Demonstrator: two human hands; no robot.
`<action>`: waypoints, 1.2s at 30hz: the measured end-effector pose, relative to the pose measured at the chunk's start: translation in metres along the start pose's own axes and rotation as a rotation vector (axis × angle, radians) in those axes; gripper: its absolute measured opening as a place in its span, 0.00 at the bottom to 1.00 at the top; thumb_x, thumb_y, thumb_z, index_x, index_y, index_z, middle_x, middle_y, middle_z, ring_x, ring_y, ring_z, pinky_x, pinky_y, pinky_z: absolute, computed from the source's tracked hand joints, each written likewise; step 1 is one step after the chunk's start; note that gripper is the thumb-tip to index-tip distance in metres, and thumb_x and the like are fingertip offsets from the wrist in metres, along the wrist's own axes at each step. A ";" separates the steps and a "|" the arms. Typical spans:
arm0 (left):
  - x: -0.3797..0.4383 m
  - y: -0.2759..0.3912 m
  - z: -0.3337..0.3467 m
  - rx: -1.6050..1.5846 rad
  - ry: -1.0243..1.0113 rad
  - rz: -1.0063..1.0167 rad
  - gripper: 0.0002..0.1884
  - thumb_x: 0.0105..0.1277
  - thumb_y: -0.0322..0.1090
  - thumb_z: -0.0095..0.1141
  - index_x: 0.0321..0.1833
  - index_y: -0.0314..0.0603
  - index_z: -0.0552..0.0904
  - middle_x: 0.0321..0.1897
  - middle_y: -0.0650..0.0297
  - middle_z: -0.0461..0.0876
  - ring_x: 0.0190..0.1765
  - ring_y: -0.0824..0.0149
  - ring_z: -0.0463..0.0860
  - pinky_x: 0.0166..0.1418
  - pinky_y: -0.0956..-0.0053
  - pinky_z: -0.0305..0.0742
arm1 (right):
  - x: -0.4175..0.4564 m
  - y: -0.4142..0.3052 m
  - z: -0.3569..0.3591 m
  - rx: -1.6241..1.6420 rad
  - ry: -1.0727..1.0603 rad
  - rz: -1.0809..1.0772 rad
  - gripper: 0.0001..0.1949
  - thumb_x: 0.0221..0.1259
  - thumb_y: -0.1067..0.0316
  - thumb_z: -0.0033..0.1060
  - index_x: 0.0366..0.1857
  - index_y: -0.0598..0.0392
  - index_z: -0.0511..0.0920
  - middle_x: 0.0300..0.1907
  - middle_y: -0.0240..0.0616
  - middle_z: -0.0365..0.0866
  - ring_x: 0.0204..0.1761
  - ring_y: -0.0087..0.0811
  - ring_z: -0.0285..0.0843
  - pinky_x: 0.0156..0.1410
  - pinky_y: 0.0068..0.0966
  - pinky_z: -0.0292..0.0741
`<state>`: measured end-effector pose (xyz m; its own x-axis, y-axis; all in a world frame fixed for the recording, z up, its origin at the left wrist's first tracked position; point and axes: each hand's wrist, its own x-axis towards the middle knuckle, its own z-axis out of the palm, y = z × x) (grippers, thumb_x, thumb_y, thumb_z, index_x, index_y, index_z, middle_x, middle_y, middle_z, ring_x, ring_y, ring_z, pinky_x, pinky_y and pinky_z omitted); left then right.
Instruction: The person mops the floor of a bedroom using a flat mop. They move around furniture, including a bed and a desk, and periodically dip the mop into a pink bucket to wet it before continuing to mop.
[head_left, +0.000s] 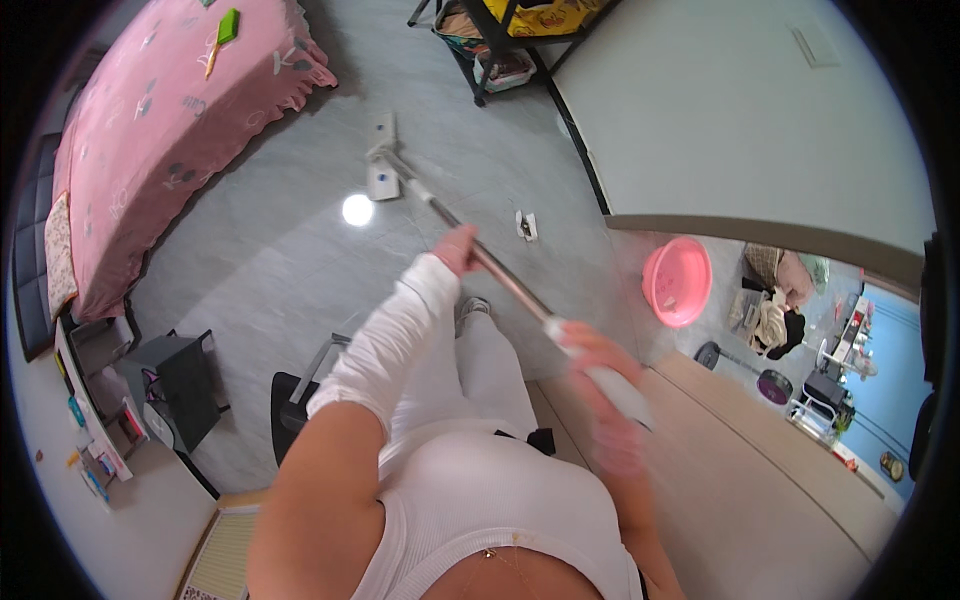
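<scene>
My left hand (457, 251) is wrapped around the metal pole (514, 289) of a flat mop, about midway along it. My right hand (604, 367), blurred by motion, grips the white handle (626, 397) at the pole's near end. The pole slants from lower right to upper left. At its far end, the rectangular mop head (385, 185) rests on the grey tiled floor (292, 202), beyond my feet. Its pad underneath is hidden. A white sleeve (382, 330) covers my left forearm.
A pink-covered bed (195, 112) holds a green brush (229, 28). A small white-and-dark object (526, 226) lies on the floor right of the pole. A pink basin (660, 307), a black wheeled rack (480, 100), a dark bedside cabinet (184, 390) and a chair (285, 405) stand around.
</scene>
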<state>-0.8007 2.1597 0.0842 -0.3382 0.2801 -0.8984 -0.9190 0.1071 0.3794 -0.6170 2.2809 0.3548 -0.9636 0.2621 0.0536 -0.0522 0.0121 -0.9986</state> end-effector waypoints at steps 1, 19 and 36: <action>0.014 0.024 -0.023 -0.096 0.015 -0.070 0.14 0.60 0.44 0.45 0.35 0.38 0.72 0.29 0.57 0.77 0.29 0.61 0.81 0.29 0.68 0.80 | 0.024 0.019 0.019 0.022 -0.034 0.002 0.08 0.45 0.76 0.55 0.33 0.60 0.75 0.44 0.48 0.77 0.53 0.45 0.71 0.60 0.38 0.64; -0.037 -0.052 0.163 0.459 -0.625 -0.550 0.17 0.57 0.45 0.45 0.33 0.36 0.76 0.27 0.55 0.80 0.28 0.59 0.81 0.31 0.65 0.79 | -0.035 -0.103 0.028 -0.434 0.742 0.349 0.06 0.42 0.73 0.58 0.25 0.57 0.73 0.37 0.46 0.75 0.48 0.46 0.71 0.53 0.42 0.69; 0.003 -0.068 0.024 0.843 -0.350 0.864 0.14 0.52 0.34 0.57 0.40 0.40 0.71 0.24 0.59 0.74 0.28 0.63 0.76 0.32 0.67 0.74 | 0.033 -0.014 -0.069 0.196 -0.207 0.080 0.10 0.51 0.79 0.49 0.39 0.62 0.72 0.44 0.47 0.75 0.52 0.41 0.70 0.61 0.36 0.61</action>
<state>-0.7347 2.1760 0.0606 -0.5733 0.7868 -0.2284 0.0344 0.3016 0.9528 -0.6296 2.3560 0.3705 -0.9986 0.0522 -0.0061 -0.0041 -0.1924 -0.9813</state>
